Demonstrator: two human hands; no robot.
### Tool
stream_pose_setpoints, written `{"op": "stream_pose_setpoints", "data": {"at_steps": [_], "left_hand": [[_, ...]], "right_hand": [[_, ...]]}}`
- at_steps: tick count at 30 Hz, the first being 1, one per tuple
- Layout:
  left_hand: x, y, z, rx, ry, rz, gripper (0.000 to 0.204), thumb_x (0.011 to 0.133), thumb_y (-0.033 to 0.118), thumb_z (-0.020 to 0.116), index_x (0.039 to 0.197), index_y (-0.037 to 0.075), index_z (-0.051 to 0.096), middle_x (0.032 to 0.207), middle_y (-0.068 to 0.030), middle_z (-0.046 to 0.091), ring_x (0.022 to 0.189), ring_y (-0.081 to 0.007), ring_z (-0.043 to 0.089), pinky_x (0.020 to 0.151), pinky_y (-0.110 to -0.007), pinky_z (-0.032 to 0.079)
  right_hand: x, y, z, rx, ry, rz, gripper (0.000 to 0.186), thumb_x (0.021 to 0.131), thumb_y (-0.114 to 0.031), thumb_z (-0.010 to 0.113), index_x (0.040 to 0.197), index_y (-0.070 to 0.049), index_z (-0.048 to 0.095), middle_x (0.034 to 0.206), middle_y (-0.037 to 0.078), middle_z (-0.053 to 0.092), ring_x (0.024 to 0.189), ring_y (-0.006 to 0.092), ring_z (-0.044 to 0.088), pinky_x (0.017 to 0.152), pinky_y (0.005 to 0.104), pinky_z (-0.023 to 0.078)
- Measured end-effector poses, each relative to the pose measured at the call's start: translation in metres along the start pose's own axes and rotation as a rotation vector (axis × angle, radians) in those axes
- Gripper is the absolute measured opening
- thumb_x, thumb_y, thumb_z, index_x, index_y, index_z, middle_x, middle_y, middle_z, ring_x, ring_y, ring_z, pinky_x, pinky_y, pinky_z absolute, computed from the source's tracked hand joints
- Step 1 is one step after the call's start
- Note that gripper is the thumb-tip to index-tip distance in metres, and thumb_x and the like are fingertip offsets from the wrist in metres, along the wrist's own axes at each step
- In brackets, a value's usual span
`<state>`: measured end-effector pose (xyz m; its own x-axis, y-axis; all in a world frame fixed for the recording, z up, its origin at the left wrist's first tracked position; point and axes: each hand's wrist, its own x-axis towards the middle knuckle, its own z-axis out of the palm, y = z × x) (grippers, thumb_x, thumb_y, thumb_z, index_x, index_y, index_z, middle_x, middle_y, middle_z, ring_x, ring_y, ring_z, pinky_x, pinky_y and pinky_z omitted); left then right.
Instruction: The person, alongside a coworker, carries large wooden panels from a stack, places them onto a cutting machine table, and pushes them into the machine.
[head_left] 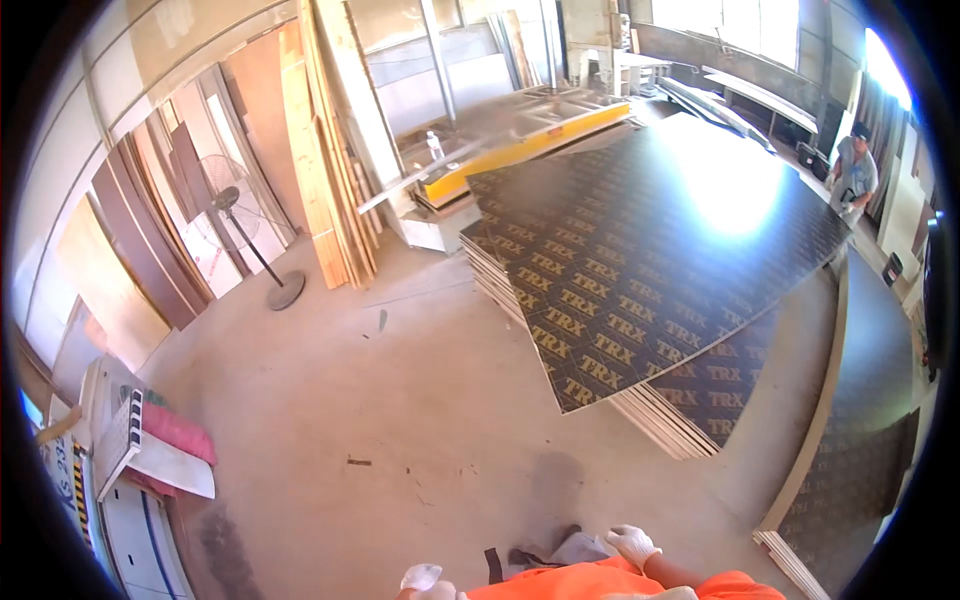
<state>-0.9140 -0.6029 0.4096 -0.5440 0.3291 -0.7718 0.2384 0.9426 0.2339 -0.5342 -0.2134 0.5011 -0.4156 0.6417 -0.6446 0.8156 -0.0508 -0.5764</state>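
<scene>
My right hand [633,547], in a white glove, is at the lower edge before my orange clothing, its fingers curled; whether it holds anything is hidden. My left hand [423,583], also gloved, is cut off by the lower edge, so its grip is unclear. Beyond them, a large dark patterned board [620,280] lies askew on a stack of similar boards [660,420]. Neither hand touches the stack.
A person [855,170] stands at the stack's far right corner. More long boards [850,420] run along the right. A fan [230,200] and leaning planks [330,180] are at left, a white machine [120,470] lower left. A yellow-edged bench [520,140] is behind.
</scene>
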Motion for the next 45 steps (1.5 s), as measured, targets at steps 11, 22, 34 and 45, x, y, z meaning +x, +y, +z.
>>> {"op": "stream_pose_setpoints", "data": {"at_steps": [11, 22, 34, 45], "left_hand": [[0.036, 0.067, -0.177, -1.103, 0.336, 0.258, 0.06, 0.106, 0.055, 0.056, 0.129, 0.003, 0.075, 0.131, -0.0134, 0.074, 0.113, -0.0284, 0.07, 0.102, -0.042, 0.056], [0.229, 0.095, -0.469, -0.154, 0.054, -0.132, 0.055, 0.103, 0.055, 0.054, 0.126, 0.01, 0.076, 0.131, -0.0149, 0.075, 0.12, -0.0347, 0.069, 0.104, -0.048, 0.055], [0.448, 0.501, -0.84, 0.439, 0.45, 0.262, 0.054, 0.103, 0.046, 0.062, 0.141, 0.009, 0.07, 0.137, -0.0178, 0.073, 0.127, -0.0374, 0.069, 0.109, -0.046, 0.053], [0.523, 0.826, -0.679, 0.894, -0.358, 0.457, 0.064, 0.104, 0.059, 0.052, 0.155, 0.021, 0.057, 0.15, -0.0189, 0.064, 0.141, -0.0406, 0.057, 0.119, -0.05, 0.044]], "right_hand": [[0.247, -0.247, 0.068, -0.028, -0.172, -0.22, 0.059, 0.096, -0.048, 0.064, 0.133, -0.003, 0.074, 0.132, 0.021, 0.075, 0.124, 0.0334, 0.071, 0.107, 0.0402, 0.054], [0.468, -0.489, 0.072, 0.337, -0.002, -0.132, 0.057, 0.095, -0.044, 0.067, 0.133, -0.002, 0.074, 0.132, 0.021, 0.075, 0.122, 0.0336, 0.072, 0.105, 0.042, 0.054], [0.721, -0.507, 0.072, 2.934, 0.445, 0.537, 0.064, 0.098, -0.058, 0.072, 0.143, -0.013, 0.061, 0.147, 0.006, 0.061, 0.141, 0.0295, 0.052, 0.118, 0.0486, 0.044], [0.693, -0.493, 0.083, 2.925, 0.776, 0.716, 0.063, 0.097, -0.052, 0.073, 0.145, -0.012, 0.065, 0.146, 0.008, 0.067, 0.138, 0.0386, 0.056, 0.114, 0.0649, 0.042]]}}
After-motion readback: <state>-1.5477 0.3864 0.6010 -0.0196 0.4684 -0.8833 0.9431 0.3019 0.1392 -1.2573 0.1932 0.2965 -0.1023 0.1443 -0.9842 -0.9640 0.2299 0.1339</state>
